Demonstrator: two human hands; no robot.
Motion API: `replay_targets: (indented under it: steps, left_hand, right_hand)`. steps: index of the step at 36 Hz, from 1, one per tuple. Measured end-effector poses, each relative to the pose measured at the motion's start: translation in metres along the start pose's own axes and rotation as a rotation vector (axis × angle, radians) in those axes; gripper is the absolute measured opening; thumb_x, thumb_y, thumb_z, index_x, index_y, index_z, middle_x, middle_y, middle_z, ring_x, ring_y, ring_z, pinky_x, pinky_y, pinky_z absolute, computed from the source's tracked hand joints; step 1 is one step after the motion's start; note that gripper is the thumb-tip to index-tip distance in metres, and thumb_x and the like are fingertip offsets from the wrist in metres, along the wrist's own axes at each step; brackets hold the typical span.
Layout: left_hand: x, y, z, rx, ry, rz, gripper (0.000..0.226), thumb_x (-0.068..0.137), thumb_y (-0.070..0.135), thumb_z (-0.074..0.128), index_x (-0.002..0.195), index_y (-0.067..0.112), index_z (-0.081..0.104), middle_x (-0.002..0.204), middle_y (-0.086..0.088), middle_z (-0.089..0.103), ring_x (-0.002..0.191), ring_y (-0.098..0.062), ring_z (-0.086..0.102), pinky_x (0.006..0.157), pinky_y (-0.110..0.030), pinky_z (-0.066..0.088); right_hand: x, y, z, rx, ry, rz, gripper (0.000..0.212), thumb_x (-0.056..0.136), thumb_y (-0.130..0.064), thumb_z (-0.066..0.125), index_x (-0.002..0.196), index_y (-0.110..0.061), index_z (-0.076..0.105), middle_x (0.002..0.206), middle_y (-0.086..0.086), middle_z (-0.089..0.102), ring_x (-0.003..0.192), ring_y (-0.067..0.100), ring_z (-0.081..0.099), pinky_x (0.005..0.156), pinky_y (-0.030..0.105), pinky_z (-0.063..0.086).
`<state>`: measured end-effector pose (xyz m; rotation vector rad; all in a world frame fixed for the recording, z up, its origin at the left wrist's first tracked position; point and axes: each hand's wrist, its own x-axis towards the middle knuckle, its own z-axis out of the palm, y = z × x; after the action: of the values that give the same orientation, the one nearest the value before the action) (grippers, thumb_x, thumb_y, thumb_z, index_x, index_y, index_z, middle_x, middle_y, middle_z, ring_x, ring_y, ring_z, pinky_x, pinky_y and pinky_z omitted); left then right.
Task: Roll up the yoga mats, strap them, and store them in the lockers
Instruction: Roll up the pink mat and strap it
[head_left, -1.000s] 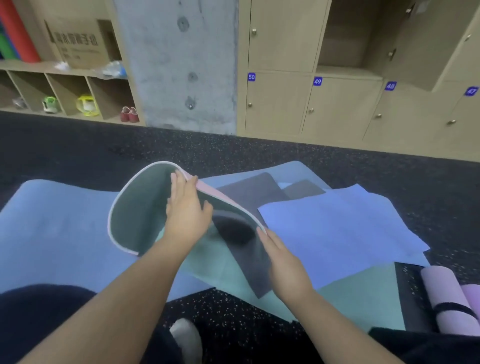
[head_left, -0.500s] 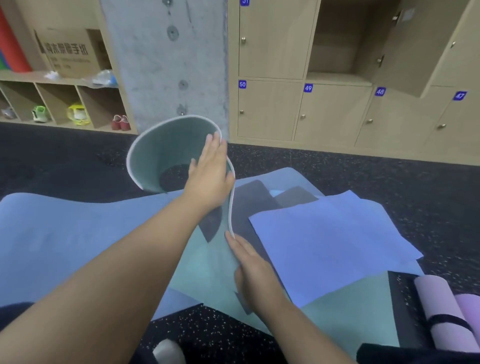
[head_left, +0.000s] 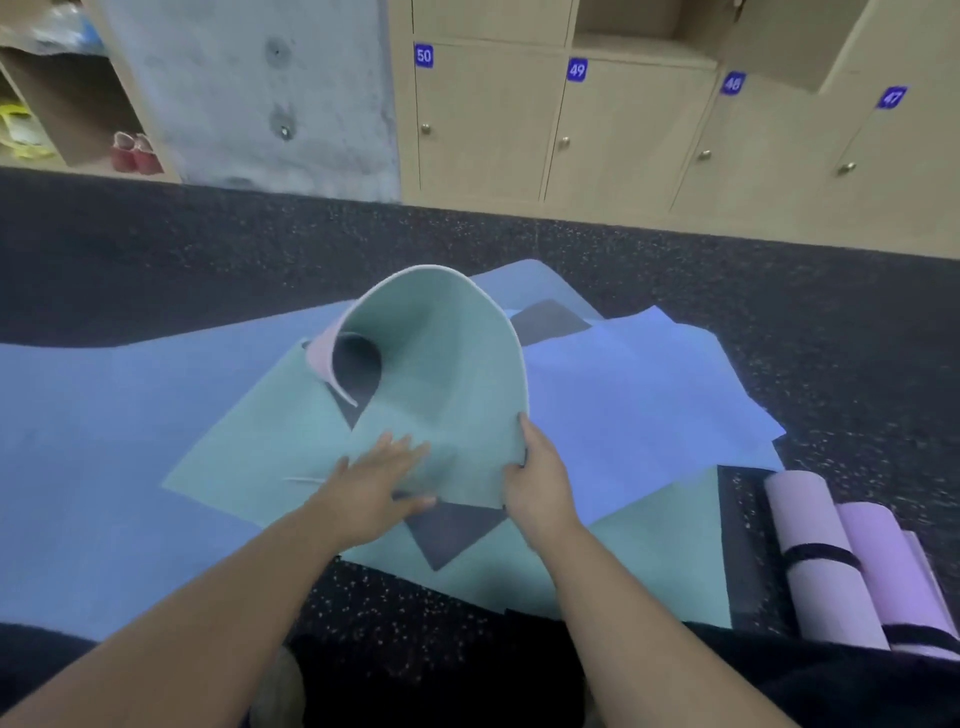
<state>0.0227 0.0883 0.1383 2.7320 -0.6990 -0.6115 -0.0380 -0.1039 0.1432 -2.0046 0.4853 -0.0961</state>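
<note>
Green yoga mat (head_left: 447, 374): lies on the dark speckled floor (head_left: 675, 249) over a pale blue mat (head_left: 104, 441), its far end curled up and over toward the person in a loose arch; pink underside shows at the curl.
Left hand (head_left: 374, 480): fingers spread, flat on the folded-over green surface.
Right hand (head_left: 537, 480): pinches the mat's right edge, thumb on top.
Periwinkle mat (head_left: 649, 405): flat, just right of the green one.
Dark grey mat (head_left: 452, 530): corners show beneath.
Rolled pink mat (head_left: 815, 551): strapped in black, at right, a rolled purple mat (head_left: 888, 566) beside it.
Lockers (head_left: 623, 124): wooden, numbered 50 to 47, along the far wall.
</note>
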Motion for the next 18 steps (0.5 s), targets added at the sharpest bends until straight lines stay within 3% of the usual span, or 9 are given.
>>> replay_targets:
  steps: [2,5,7,11,12,15,18]
  left_hand:
    - [-0.002,-0.011,0.019,0.028,-0.076,-0.038,0.072,0.096,0.054,0.045,0.152,0.041,0.002,0.161,0.013,-0.002,0.148,-0.007,-0.008,0.119,-0.049,0.004]
    - [-0.001,-0.022,0.037,0.024,-0.091,-0.088,0.069,0.100,0.042,0.044,0.150,0.044,-0.004,0.162,0.012,0.000,0.149,-0.010,-0.004,0.119,-0.048,0.009]
    - [0.004,-0.028,0.046,0.004,-0.064,-0.105,0.064,0.102,0.036,0.042,0.150,0.046,0.000,0.161,0.012,0.004,0.149,-0.011,0.000,0.119,-0.046,0.014]
    - [0.021,-0.036,0.058,-0.085,0.001,-0.124,0.059,0.102,0.030,0.044,0.150,0.044,0.012,0.160,0.009,0.015,0.148,-0.013,0.008,0.118,-0.042,0.020]
    - [0.025,-0.035,0.060,-0.105,0.015,-0.127,0.056,0.102,0.029,0.044,0.150,0.043,0.017,0.160,0.007,0.018,0.148,-0.014,0.011,0.118,-0.040,0.020]
    - [0.037,-0.031,0.064,-0.201,0.087,-0.121,0.043,0.103,0.025,0.043,0.145,0.031,0.040,0.155,-0.003,0.032,0.144,-0.020,0.026,0.117,-0.033,0.020]
    - [0.048,-0.020,0.060,-0.264,0.212,-0.081,0.034,0.102,0.016,0.044,0.133,0.016,0.057,0.140,-0.013,0.051,0.131,-0.027,0.044,0.108,-0.028,0.027]
  right_hand:
    - [0.002,0.007,-0.003,-0.001,0.012,0.033,0.064,0.088,0.008,0.035,0.148,-0.015,0.037,0.139,-0.006,0.044,0.131,0.015,0.041,0.095,0.011,0.030]
    - [0.005,0.017,-0.004,-0.030,0.040,0.046,0.062,0.090,0.011,0.034,0.148,-0.009,0.036,0.156,0.003,0.030,0.143,0.014,0.027,0.102,0.008,0.018]
    - [0.005,0.020,-0.004,-0.039,0.059,0.055,0.059,0.091,0.012,0.032,0.147,-0.007,0.038,0.159,0.007,0.022,0.147,0.015,0.020,0.106,0.009,0.013]
    - [0.003,0.028,-0.009,-0.029,0.103,0.024,0.048,0.094,0.006,0.040,0.141,-0.006,0.045,0.158,0.007,0.021,0.145,0.012,0.024,0.091,-0.009,0.011]
    - [0.003,0.030,-0.010,-0.009,0.111,0.020,0.045,0.095,0.001,0.044,0.140,-0.008,0.046,0.158,0.004,0.022,0.142,0.013,0.029,0.095,-0.006,0.016]
    - [0.003,0.037,-0.013,0.070,0.142,0.041,0.044,0.094,-0.013,0.058,0.136,-0.014,0.050,0.156,-0.004,0.024,0.128,0.013,0.046,0.104,0.021,0.034]
    - [0.003,0.040,-0.014,0.131,0.159,0.037,0.050,0.091,-0.020,0.067,0.138,-0.018,0.048,0.149,-0.010,0.022,0.113,-0.008,0.048,0.095,0.014,0.035]
